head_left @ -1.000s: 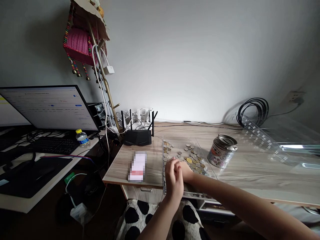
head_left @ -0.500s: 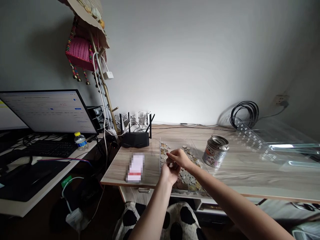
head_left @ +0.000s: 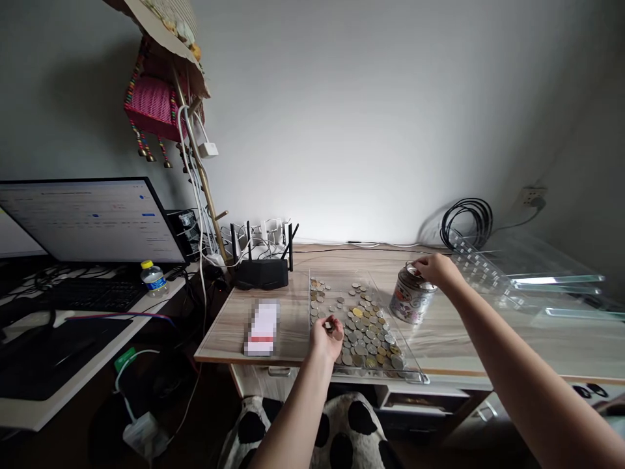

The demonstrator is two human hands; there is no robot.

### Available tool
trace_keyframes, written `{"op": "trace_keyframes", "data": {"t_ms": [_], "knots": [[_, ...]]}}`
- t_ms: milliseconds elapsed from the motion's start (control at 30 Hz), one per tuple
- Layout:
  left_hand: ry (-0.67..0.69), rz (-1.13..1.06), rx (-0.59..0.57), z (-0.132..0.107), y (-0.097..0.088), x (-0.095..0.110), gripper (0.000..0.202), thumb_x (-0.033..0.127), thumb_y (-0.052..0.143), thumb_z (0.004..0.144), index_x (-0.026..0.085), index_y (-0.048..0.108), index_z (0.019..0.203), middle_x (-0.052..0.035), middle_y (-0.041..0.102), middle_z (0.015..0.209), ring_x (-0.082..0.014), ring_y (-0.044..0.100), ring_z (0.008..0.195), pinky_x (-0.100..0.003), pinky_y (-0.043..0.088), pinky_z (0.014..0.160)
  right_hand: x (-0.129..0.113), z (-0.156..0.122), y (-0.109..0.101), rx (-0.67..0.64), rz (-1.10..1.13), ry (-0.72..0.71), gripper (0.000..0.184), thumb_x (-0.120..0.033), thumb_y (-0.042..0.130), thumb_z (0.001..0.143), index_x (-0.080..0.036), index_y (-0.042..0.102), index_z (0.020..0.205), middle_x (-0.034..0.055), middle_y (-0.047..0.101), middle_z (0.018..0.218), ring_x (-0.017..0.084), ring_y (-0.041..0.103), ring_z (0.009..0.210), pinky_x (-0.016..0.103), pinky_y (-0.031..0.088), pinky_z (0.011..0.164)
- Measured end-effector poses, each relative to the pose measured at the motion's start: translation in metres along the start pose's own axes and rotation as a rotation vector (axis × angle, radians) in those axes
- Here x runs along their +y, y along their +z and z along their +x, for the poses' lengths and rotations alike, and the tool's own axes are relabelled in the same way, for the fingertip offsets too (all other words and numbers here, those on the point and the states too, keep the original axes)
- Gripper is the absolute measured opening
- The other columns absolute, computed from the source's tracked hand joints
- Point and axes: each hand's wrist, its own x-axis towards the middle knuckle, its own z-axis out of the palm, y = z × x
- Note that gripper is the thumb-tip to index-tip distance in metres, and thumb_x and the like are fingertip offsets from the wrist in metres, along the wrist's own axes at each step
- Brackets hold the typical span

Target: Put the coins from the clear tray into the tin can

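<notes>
Palm up, my left hand (head_left: 327,339) is cupped over the left part of a clear tray (head_left: 409,358), its fingers curled around what look like a few coins. Many loose coins (head_left: 368,332), silver and brassy, lie spread in that tray. On the right a printed tin can (head_left: 411,299) with a metal lid stands upright on the desk. My right hand (head_left: 436,268) is at the top of this can, its fingers pinched together over the lid. Whatever is between those fingertips is hidden from me.
A blurred-out phone-like rectangle (head_left: 262,327) lies left of the tray, with a black router (head_left: 262,273) behind it. Clear plastic panels (head_left: 537,273) and a coil of black cable (head_left: 466,223) occupy the right side. A bottle (head_left: 154,279) and monitor (head_left: 97,221) stand at left.
My right hand has moved from my left hand across to the top of the can. My left hand stays over the tray, and more of the coins show.
</notes>
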Motion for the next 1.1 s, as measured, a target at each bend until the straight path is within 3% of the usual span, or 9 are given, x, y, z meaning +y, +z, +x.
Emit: {"op": "trace_keyframes", "data": {"t_ms": [133,267,367,533,667,800,933,1000,1100], "knots": [[0.029,-0.097,0.053,0.001,0.0,0.002,0.016,0.012,0.033,0.079,0.012,0.045,0.068,-0.0053,0.049,0.062,-0.0107,0.054,0.055,-0.022,0.048,0.051,0.013,0.006,-0.006,-0.144,-0.166,0.195,0.024,-0.041,0.059,0.059,-0.021,0.068,0.068,0.0103,0.063,0.074,0.026,0.056,0.067,0.032,0.038,0.052],[0.032,-0.087,0.011,0.0,0.0,0.002,0.017,0.013,0.032,0.08,0.011,0.047,0.072,-0.0077,0.052,0.066,-0.0133,0.057,0.06,-0.026,0.05,0.055,-0.005,-0.012,-0.005,-0.001,-0.199,0.164,0.031,-0.044,0.052,0.066,-0.022,0.067,0.081,0.0104,0.063,0.08,0.026,0.056,0.073,0.034,0.04,0.055],[0.039,-0.073,0.012,0.001,0.0,0.001,0.017,0.014,0.033,0.079,0.011,0.047,0.072,-0.01,0.054,0.068,-0.0149,0.058,0.063,-0.028,0.05,0.057,-0.037,-0.051,0.009,0.077,-0.1,-0.07,0.028,-0.036,0.043,0.075,-0.023,0.063,0.091,0.0068,0.063,0.081,0.02,0.056,0.068,0.03,0.041,0.055],[0.039,0.022,0.012,0.004,-0.001,0.001,0.015,0.013,0.036,0.076,0.011,0.049,0.069,-0.0105,0.056,0.069,-0.017,0.058,0.064,-0.028,0.048,0.053,-0.1,-0.134,0.051,-0.346,0.084,-0.76,0.027,-0.035,0.041,0.08,-0.025,0.063,0.092,0.0046,0.06,0.095,0.014,0.056,0.074,0.024,0.043,0.062],[0.05,0.053,-0.005,0.003,-0.002,0.001,0.013,0.009,0.038,0.073,0.011,0.05,0.069,-0.0079,0.055,0.063,-0.0142,0.057,0.057,-0.023,0.045,0.048,-0.116,-0.152,0.07,-0.399,0.009,-0.871,0.028,-0.032,0.038,0.083,-0.021,0.064,0.085,0.0067,0.061,0.093,0.015,0.056,0.079,0.022,0.041,0.063],[-0.011,0.072,-0.083,0.002,-0.004,-0.002,0.013,0.01,0.036,0.074,0.009,0.049,0.075,-0.0138,0.057,0.074,-0.0177,0.06,0.068,-0.026,0.049,0.056,-0.09,-0.116,0.052,-0.231,0.078,-0.632,0.033,-0.034,0.034,0.084,-0.023,0.065,0.083,0.0043,0.064,0.082,0.012,0.056,0.067,0.021,0.039,0.057],[-0.025,0.108,-0.052,0.005,-0.006,-0.003,0.014,0.009,0.036,0.073,0.009,0.048,0.08,-0.017,0.057,0.082,-0.0222,0.061,0.08,-0.03,0.05,0.061,-0.036,-0.053,0.014,0.123,-0.08,-0.027,0.037,-0.049,0.041,0.075,-0.022,0.066,0.079,0.0081,0.063,0.069,0.019,0.054,0.06,0.027,0.035,0.05],[-0.023,0.135,-0.041,0.006,-0.007,-0.003,0.015,0.008,0.037,0.072,0.009,0.047,0.082,-0.0164,0.057,0.082,-0.0217,0.061,0.08,-0.03,0.05,0.062,-0.013,-0.031,0.001,0.132,-0.193,0.131,0.031,-0.046,0.048,0.07,-0.021,0.066,0.075,0.0103,0.062,0.071,0.022,0.054,0.064,0.03,0.034,0.051],[-0.014,0.164,-0.059,0.005,-0.007,-0.004,0.016,0.009,0.037,0.072,0.009,0.047,0.084,-0.0158,0.057,0.083,-0.0213,0.061,0.079,-0.03,0.049,0.063,0.005,-0.017,-0.003,0.041,-0.253,0.171,0.023,-0.038,0.051,0.067,-0.021,0.066,0.07,0.0122,0.061,0.073,0.025,0.054,0.068,0.032,0.034,0.053]]}}
